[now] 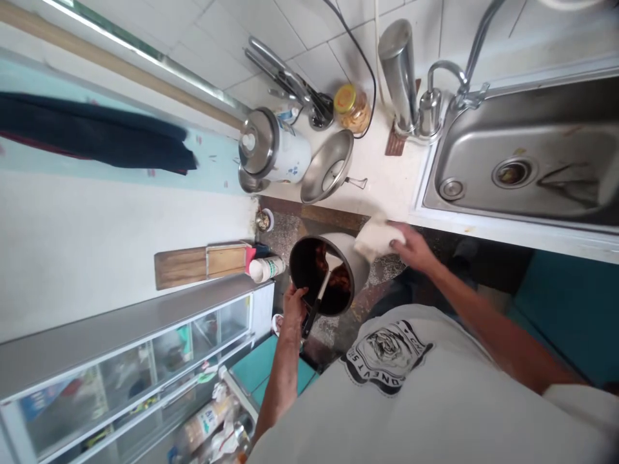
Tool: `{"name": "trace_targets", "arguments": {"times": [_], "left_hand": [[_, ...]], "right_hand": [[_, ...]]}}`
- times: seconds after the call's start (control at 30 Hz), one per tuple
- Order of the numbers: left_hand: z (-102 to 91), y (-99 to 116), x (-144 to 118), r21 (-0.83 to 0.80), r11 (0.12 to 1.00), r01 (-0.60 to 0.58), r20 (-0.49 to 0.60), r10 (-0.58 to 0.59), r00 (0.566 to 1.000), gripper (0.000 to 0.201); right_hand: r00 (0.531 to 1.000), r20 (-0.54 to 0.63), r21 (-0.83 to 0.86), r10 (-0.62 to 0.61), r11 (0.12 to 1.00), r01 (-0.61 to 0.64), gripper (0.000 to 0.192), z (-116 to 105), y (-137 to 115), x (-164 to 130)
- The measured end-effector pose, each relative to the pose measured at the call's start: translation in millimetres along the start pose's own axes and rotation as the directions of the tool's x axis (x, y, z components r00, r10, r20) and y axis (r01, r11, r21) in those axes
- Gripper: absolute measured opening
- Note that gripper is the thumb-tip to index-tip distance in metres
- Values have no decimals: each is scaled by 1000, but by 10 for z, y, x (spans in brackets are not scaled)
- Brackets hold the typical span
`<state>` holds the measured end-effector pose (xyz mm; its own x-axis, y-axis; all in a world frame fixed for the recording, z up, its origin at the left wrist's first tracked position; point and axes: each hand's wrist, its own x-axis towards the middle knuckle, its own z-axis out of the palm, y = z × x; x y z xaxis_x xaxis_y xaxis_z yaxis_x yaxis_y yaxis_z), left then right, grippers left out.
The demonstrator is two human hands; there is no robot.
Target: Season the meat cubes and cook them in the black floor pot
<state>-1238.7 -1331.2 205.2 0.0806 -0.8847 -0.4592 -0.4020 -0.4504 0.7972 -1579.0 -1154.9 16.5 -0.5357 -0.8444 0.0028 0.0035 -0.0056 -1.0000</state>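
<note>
A deep pot [355, 248] with a dark inside is tilted so its mouth faces left, over the floor in front of the counter. Reddish-brown pieces of food [341, 281] lie in it. A spatula [321, 293] rests in the pot, its black handle leaning out over the near rim. My left hand [294, 304] grips the pot's rim beside that handle. In my right hand [414, 247] is a bunched cream-white cloth [380, 238], held against the outer wall on the pot's right side. The pot's underside is hidden.
On the counter [382, 183] stand a metal bowl [331, 169], a lidded white cooker [290, 154], a yellow-lidded jar [352, 109] and a knife holder [320, 111]. The steel sink [541, 138] is to the right. A glass-fronted cabinet [159, 367] and cutting boards [200, 264] are on the left.
</note>
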Motion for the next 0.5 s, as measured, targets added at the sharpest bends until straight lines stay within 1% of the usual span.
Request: {"name": "trace_targets", "arguments": {"times": [0.03, 0.07, 0.1, 0.13, 0.2, 0.23, 0.27, 0.33, 0.37, 0.4, 0.43, 0.47, 0.5], "left_hand": [[-25, -2, 9, 3, 1000, 3, 7, -3, 1000, 44], [-43, -4, 11, 4, 1000, 4, 11, -4, 1000, 44], [-55, -6, 8, 3, 1000, 2, 16, -2, 1000, 44], [-64, -8, 0, 2, 1000, 0, 20, 0, 1000, 45], [-69, -7, -24, 7, 1000, 0, 28, 0, 1000, 45], [-64, -4, -39, 15, 1000, 3, 29, -3, 1000, 43], [-53, 1, -55, 24, 1000, 7, 27, -8, 1000, 42], [-6, 20, -92, 34, 999, 13, 24, -14, 1000, 40], [28, 31, -114, 32, 999, 16, 30, -17, 999, 40], [67, 44, -138, 25, 999, 23, 37, -24, 999, 41], [108, 56, -165, 16, 999, 34, 46, -35, 998, 42], [148, 69, -193, 5, 999, 47, 52, -48, 998, 42], [186, 80, -221, -4, 998, 62, 53, -62, 997, 41]], "right_hand": [[998, 55, 117, -16, 993, 10, 60, 188, -190, -43], [996, 85, 212, -33, 977, 15, 61, 368, -369, -28], [995, 87, 283, -40, 959, 14, 60, 524, -523, 49], [992, 107, 329, -60, 944, 21, 58, 648, -644, 184], [968, 227, 347, -106, 938, 21, 54, 795, -794, 593], [943, 304, 347, -137, 937, 24, 51, 830, -840, 836], [905, 385, 350, -181, 936, 39, 47, 851, -881, 1080], [822, 509, 370, -257, 927, 61, 40, 867, -975, 1499], [780, 559, 376, -282, 924, 64, 37, 860, -1032, 1641], [755, 588, 373, -291, 926, 66, 34, 837, -1092, 1720], [749, 598, 355, -286, 932, 72, 33, 790, -1149, 1729], [764, 585, 325, -272, 942, 86, 32, 718, -1195, 1662], [801, 542, 285, -254, 952, 109, 33, 623, -1228, 1521]]}}
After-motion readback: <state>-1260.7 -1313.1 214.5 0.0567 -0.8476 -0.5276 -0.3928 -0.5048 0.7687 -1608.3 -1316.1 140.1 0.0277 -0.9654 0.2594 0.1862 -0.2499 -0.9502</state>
